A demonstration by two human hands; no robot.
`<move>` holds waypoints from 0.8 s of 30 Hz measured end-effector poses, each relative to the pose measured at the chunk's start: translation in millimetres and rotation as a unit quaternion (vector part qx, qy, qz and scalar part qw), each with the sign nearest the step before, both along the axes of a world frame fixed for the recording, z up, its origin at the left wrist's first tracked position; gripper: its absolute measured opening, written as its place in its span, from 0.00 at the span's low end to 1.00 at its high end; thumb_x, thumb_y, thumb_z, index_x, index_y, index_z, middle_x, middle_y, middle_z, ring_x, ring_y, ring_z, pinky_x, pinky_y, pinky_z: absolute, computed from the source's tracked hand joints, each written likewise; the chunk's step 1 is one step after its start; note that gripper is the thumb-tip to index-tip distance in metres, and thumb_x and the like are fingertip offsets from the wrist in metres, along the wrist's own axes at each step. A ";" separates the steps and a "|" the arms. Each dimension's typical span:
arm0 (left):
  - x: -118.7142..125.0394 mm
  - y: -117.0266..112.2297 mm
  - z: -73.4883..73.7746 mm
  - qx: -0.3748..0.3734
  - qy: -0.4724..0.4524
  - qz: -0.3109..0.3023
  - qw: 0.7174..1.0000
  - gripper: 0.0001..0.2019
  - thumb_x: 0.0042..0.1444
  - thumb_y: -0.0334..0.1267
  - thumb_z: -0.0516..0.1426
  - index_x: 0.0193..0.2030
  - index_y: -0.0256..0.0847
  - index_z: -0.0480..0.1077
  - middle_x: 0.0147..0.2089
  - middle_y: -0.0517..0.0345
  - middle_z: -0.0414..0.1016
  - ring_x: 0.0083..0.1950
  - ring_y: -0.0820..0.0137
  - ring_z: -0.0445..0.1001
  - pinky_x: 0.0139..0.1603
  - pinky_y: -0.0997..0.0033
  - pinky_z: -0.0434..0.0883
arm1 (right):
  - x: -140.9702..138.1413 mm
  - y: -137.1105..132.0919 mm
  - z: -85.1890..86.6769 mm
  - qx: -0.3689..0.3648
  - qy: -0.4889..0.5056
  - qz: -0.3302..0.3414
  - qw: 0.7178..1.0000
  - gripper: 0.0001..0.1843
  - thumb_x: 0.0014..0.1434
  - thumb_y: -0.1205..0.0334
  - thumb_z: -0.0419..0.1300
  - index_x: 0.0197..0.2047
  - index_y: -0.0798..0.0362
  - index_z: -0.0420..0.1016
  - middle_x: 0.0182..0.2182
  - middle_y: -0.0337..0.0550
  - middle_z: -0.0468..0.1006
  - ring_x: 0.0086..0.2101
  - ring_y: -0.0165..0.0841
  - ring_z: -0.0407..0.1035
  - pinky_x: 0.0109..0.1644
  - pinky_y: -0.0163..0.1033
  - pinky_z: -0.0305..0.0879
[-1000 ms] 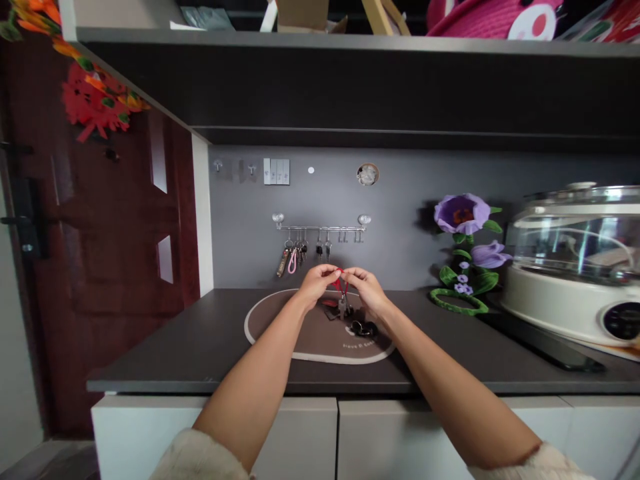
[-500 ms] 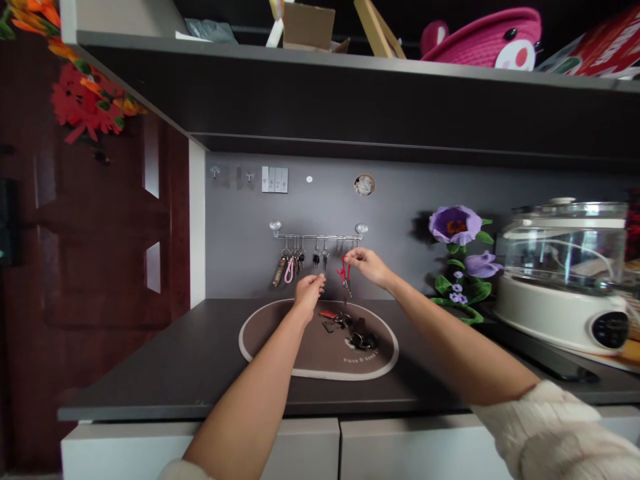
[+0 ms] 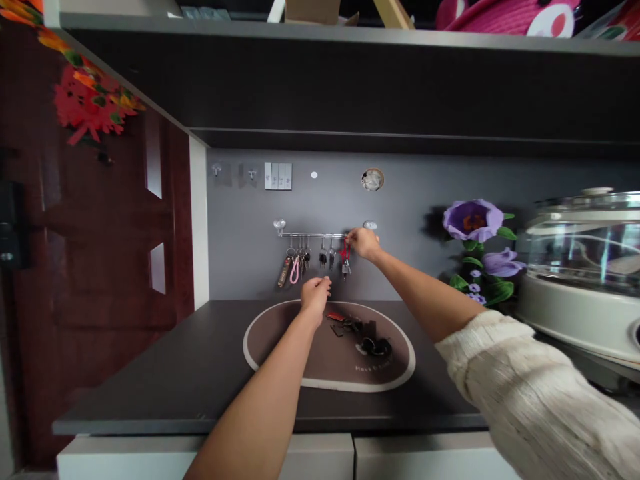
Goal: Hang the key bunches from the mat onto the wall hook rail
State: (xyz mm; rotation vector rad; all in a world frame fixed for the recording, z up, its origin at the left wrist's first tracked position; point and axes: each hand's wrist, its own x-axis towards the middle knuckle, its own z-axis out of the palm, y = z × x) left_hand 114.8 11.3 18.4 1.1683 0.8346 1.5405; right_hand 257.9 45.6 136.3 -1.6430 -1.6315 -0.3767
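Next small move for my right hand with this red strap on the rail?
Probably release the red strap: it appears to hang from the rail, its key dangling free, and your right hand is only pinching it at the top.

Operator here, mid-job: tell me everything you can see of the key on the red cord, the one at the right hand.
The key on the red cord looks like a small silver metal key. It hangs tip down below a short, thin red cord loop. The top of the loop sits at the metal key rail, toward its right end, pinched there by the right hand. The fingers hide whether the loop is on a hook. The key's finer details are too small to make out.
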 end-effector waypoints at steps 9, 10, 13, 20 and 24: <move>0.5 -2.3 2.3 -0.012 0.000 0.004 1.000 0.08 0.47 0.34 0.54 0.21 0.33 0.67 0.19 0.63 0.63 0.18 0.82 0.60 0.22 0.79 0.59 | -4.0 16.5 0.7 -0.026 -0.083 -0.065 0.994 0.09 0.50 0.66 0.54 0.34 0.49 0.74 0.33 0.42 0.77 0.40 0.37 0.66 0.44 0.41 0.51; 0.6 -2.0 2.2 -0.012 0.000 0.004 1.000 0.08 0.47 0.34 0.54 0.21 0.33 0.67 0.18 0.63 0.63 0.18 0.82 0.60 0.22 0.79 0.59 | -3.1 17.6 -0.5 -0.024 -0.091 -0.065 0.993 0.10 0.50 0.67 0.54 0.34 0.49 0.74 0.32 0.42 0.77 0.40 0.37 0.65 0.44 0.41 0.51; 0.7 -1.0 1.7 -0.013 0.000 0.004 1.000 0.08 0.47 0.34 0.54 0.22 0.33 0.67 0.18 0.63 0.63 0.18 0.82 0.60 0.22 0.79 0.59 | -0.4 19.1 -4.0 -0.020 -0.104 -0.064 0.992 0.10 0.50 0.67 0.53 0.33 0.49 0.74 0.32 0.43 0.77 0.42 0.38 0.63 0.44 0.41 0.50; -0.8 1.4 0.5 -0.022 0.003 0.012 1.000 0.07 0.47 0.33 0.54 0.21 0.33 0.67 0.19 0.63 0.64 0.18 0.82 0.60 0.23 0.79 0.60 | 4.5 19.8 -11.7 -0.019 -0.102 -0.047 0.993 0.10 0.50 0.68 0.53 0.34 0.50 0.74 0.33 0.43 0.76 0.43 0.38 0.60 0.44 0.41 0.48; -1.7 3.1 -0.4 -0.029 0.006 0.014 0.999 0.07 0.47 0.33 0.54 0.22 0.33 0.67 0.19 0.63 0.64 0.18 0.82 0.60 0.23 0.79 0.60 | 6.1 20.1 -15.7 -0.026 -0.098 -0.041 0.994 0.12 0.51 0.68 0.52 0.36 0.49 0.74 0.33 0.43 0.76 0.43 0.38 0.59 0.45 0.42 0.47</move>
